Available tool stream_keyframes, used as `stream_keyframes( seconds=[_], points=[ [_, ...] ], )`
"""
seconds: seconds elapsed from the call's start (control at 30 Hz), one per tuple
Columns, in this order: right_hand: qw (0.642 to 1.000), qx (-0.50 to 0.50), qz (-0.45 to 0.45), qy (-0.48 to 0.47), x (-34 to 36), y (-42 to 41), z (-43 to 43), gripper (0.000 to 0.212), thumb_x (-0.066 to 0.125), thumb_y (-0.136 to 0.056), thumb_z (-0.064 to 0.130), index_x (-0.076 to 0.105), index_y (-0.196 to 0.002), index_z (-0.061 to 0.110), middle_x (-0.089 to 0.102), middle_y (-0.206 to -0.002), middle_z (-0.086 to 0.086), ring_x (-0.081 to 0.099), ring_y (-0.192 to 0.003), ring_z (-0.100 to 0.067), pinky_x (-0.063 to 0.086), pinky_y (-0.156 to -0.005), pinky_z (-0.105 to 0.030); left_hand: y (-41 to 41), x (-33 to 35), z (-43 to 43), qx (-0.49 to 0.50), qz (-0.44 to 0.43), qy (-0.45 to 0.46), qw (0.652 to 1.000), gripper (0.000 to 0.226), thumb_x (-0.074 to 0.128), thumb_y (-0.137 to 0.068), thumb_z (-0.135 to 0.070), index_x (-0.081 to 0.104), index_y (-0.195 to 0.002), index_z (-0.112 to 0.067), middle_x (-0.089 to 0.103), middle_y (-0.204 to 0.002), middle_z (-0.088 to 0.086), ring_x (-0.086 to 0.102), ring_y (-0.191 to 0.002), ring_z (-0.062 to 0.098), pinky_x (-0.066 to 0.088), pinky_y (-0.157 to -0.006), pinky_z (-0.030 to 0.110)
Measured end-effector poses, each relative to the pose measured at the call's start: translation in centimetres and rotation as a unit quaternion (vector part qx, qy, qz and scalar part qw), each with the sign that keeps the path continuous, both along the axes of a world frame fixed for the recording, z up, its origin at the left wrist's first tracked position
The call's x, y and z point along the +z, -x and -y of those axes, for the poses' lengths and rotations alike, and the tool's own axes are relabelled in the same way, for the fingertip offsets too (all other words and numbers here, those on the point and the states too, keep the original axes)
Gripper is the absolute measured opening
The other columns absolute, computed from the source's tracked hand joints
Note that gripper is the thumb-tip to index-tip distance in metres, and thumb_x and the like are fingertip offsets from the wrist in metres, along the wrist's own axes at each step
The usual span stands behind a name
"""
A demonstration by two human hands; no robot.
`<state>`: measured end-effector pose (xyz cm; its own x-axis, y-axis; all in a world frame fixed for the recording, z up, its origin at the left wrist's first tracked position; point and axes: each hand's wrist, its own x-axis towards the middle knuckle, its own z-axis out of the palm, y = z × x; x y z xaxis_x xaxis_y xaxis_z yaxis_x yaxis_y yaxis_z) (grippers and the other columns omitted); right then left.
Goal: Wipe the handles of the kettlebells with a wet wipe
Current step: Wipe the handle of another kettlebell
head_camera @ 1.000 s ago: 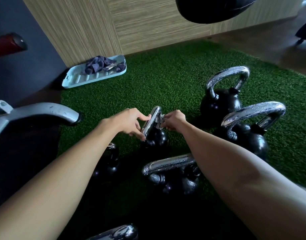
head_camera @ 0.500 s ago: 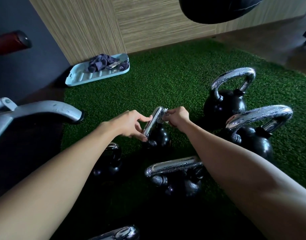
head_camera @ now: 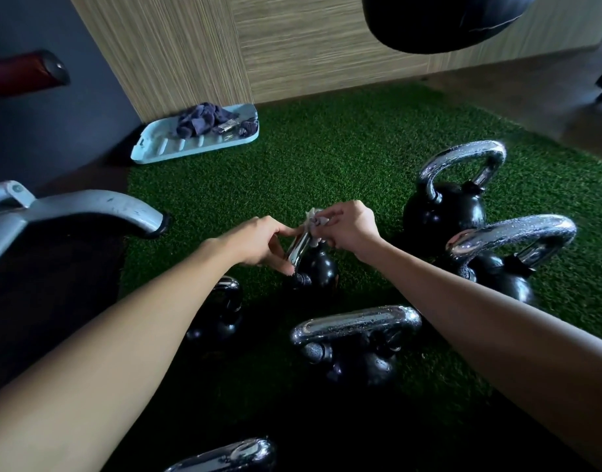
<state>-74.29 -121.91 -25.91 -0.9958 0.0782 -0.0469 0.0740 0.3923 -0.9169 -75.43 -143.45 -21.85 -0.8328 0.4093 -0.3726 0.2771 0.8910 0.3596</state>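
Upper left: red padded roller [head_camera: 27,71] on the dark wall. Below it, grey machine leg [head_camera: 98,206] ending at the edge of the green turf mat [head_camera: 326,158]. Pale blue tray [head_camera: 163,149] at the back of the mat against the wood-panel wall, dark cloth [head_camera: 204,119] bunched at its far end.

Left of centre: half-hidden kettlebell [head_camera: 221,315] under the left forearm, only part of its chrome loop showing. Bottom edge: bottom-edge handle [head_camera: 231,454], body out of frame.

Centre: small kettlebell [head_camera: 318,267] upright on the turf. Left hand [head_camera: 258,243] closed in a pinch on the near side of its chrome handle [head_camera: 297,248], probably steadying it. Wet wipe [head_camera: 314,221] bunched over the top of that handle. Right hand [head_camera: 350,226] curled round the wipe, pressing it to the metal.

Below centre: mid-size kettlebell [head_camera: 357,325], handle beaded with droplets. Right: rear large kettlebell [head_camera: 446,212] and near large kettlebell [head_camera: 497,281], just beside each other, both handles beaded too. Top of frame: underside of black punch bag [head_camera: 439,22].

Progress, as a guess: mid-task. Small one in hand, wipe at the top of the loop, sides likely left to do. Beads on three other handles mean either wiped wet or pre-sprayed; cannot tell which. Remaining two handles show too little to judge.
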Motion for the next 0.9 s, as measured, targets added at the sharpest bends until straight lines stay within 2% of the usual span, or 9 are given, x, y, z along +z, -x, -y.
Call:
stream_keyframes(
  seconds=[0.1,0.17,0.23,0.3,0.43,0.57,0.7,0.83,0.9],
  points=[
    [0.998,-0.029,0.042,0.032,0.4,-0.5,0.1,0.026,0.093,-0.067,0.009,0.075,-0.084,0.02,0.077,-0.082,-0.004,0.065,-0.049,-0.01,0.056,-0.048,-0.027,0.1,0.0,0.0,-0.009,-0.005,0.001,1.0,0.111,0.087,-0.052,-0.069,0.04,-0.15,-0.046,0.075,-0.092,-0.017,0.074,-0.079,0.014,0.062,-0.074,0.042],
    [0.997,-0.001,0.078,0.03,0.1,-1.4,0.7,0.027,0.094,-0.065,0.009,0.075,-0.085,0.014,0.078,-0.08,-0.006,0.071,-0.056,-0.017,0.062,-0.056,-0.035,0.2,-0.1,0.0,-0.012,-0.006,0.003,1.0,0.113,0.084,-0.048,-0.074,0.039,-0.149,-0.051,0.075,-0.09,-0.017,0.074,-0.082,0.017,0.061,-0.076,0.046],
    [0.992,0.043,0.111,0.036,-0.3,-3.1,1.7,0.031,0.092,-0.067,0.004,0.073,-0.091,0.007,0.078,-0.078,-0.011,0.071,-0.057,-0.021,0.061,-0.062,-0.041,0.2,-0.2,0.1,-0.007,-0.005,0.0,1.0,0.112,0.082,-0.046,-0.073,0.037,-0.147,-0.056,0.074,-0.09,-0.017,0.069,-0.08,0.011,0.055,-0.071,0.038],
    [0.99,0.066,0.118,0.03,-0.8,-4.0,2.4,0.033,0.091,-0.068,0.0,0.071,-0.094,0.003,0.077,-0.077,-0.015,0.069,-0.055,-0.022,0.058,-0.059,-0.04,0.2,-0.3,0.1,-0.007,-0.009,-0.001,1.0,0.109,0.082,-0.049,-0.069,0.036,-0.147,-0.056,0.074,-0.089,-0.018,0.066,-0.08,0.006,0.051,-0.07,0.032],
    [0.992,0.045,0.114,0.021,0.1,-2.7,1.8,0.026,0.092,-0.068,0.002,0.073,-0.085,0.01,0.077,-0.075,-0.01,0.067,-0.05,-0.016,0.055,-0.049,-0.029,0.4,-0.4,0.3,-0.011,-0.018,0.001,1.0,0.108,0.082,-0.052,-0.069,0.037,-0.148,-0.054,0.071,-0.09,-0.019,0.07,-0.087,0.014,0.056,-0.079,0.041],
    [0.986,0.083,0.141,0.028,0.1,-2.9,2.3,0.027,0.093,-0.066,0.006,0.074,-0.084,0.009,0.077,-0.078,-0.013,0.065,-0.051,-0.015,0.05,-0.048,-0.027,0.3,-0.4,0.2,-0.013,-0.028,-0.003,1.0,0.105,0.085,-0.056,-0.062,0.037,-0.149,-0.052,0.07,-0.087,-0.018,0.061,-0.074,0.004,0.047,-0.063,0.03],
    [0.981,0.095,0.17,0.021,-0.3,-3.0,3.1,0.025,0.093,-0.066,0.004,0.074,-0.083,0.004,0.077,-0.083,-0.02,0.066,-0.057,-0.019,0.053,-0.052,-0.028,0.3,-0.6,0.5,-0.003,-0.037,0.002,0.999,0.1,0.087,-0.064,-0.055,0.035,-0.15,-0.053,0.071,-0.089,-0.02,0.06,-0.075,0.0,0.043,-0.062,0.027],
    [0.976,0.116,0.18,-0.034,-1.3,-2.4,3.4,0.024,0.09,-0.067,-0.001,0.076,-0.085,-0.005,0.075,-0.074,-0.021,0.07,-0.068,-0.03,0.061,-0.075,-0.045,0.1,-0.6,0.3,0.003,-0.031,0.0,1.0,0.098,0.086,-0.067,-0.054,0.033,-0.15,-0.054,0.074,-0.096,-0.018,0.051,-0.063,-0.007,0.039,-0.058,0.026],
    [0.972,0.118,0.193,-0.056,-2.1,-2.0,3.8,0.026,0.091,-0.067,0.0,0.075,-0.087,-0.006,0.075,-0.073,-0.02,0.073,-0.072,-0.033,0.061,-0.08,-0.046,-0.1,-0.5,0.1,0.004,-0.033,0.006,0.999,0.099,0.085,-0.067,-0.055,0.032,-0.15,-0.054,0.076,-0.104,-0.016,0.05,-0.06,-0.008,0.039,-0.057,0.026]
  ],
)
